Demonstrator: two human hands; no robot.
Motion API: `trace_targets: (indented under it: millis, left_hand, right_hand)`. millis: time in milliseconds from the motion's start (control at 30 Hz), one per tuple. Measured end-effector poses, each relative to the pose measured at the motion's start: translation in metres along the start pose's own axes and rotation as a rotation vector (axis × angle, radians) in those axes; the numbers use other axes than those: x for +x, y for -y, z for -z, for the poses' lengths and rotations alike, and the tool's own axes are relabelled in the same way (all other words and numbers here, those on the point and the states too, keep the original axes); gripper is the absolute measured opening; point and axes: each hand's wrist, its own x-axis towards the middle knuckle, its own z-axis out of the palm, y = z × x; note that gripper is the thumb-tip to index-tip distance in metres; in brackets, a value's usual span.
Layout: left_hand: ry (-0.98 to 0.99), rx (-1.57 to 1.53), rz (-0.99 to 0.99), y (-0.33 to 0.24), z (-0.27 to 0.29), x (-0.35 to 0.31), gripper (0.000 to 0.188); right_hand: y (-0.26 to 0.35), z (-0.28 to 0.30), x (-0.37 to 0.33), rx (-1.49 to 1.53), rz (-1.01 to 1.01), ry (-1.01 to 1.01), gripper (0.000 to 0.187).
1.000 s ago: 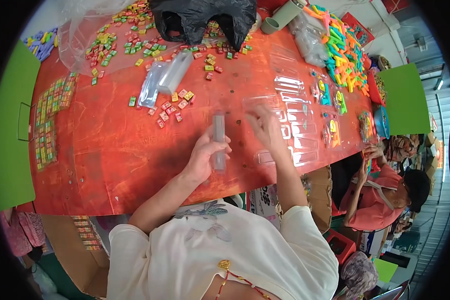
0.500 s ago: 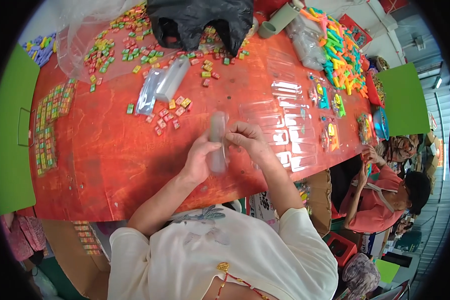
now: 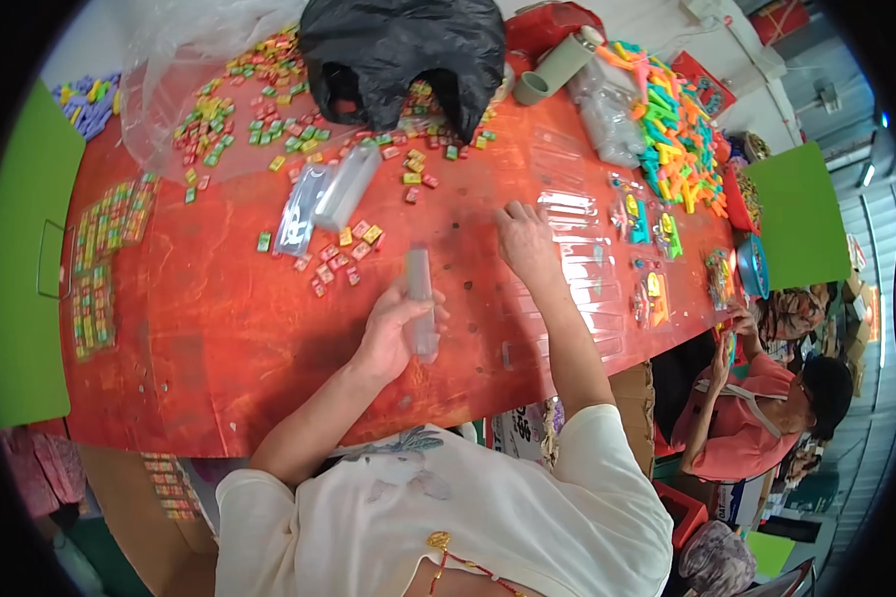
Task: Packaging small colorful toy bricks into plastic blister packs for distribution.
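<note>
Note red bench [image 3: 219,318], bearing black bag [image 3: 403,50] at far side and clear trays [image 3: 579,267] laid flat at right. Note right hand [image 3: 528,242] beside trays, with fingers partly curled; cannot tell grip on any item. Note left hand [image 3: 403,323] closed around narrow clear plastic stack [image 3: 420,279] above bench. Beyond, note small coloured blocks [image 3: 337,262], scattered.

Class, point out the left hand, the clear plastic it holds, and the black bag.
Left hand [image 3: 389,326]: head view, on the back of the hand near the thumb.
Clear plastic [image 3: 419,269]: head view, on its upper end.
Black bag [image 3: 405,48]: head view, on its upper middle.
</note>
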Motion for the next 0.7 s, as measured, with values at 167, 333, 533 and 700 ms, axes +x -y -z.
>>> trace_targets:
  millis: [167,333,533,700]
  left_hand:
    - [-0.050,0.039,-0.044,-0.002,-0.007,0.009,0.039]
    - [-0.005,0.016,-0.074,-0.003,-0.016,0.015,0.042]
    - [0.069,-0.016,-0.032,-0.009,-0.012,0.015,0.040]
    - [0.053,-0.185,0.022,-0.011,0.001,0.012,0.033]
  right_hand:
    - [0.058,0.067,-0.003,0.949,-0.233,0.131,0.019]
    - [0.081,0.076,-0.010,1.439,-0.381,0.465,0.015]
    - [0.074,0.075,-0.009,1.789,-0.341,0.435,0.015]
    - [0.056,0.068,-0.002,1.897,-0.554,0.292,0.011]
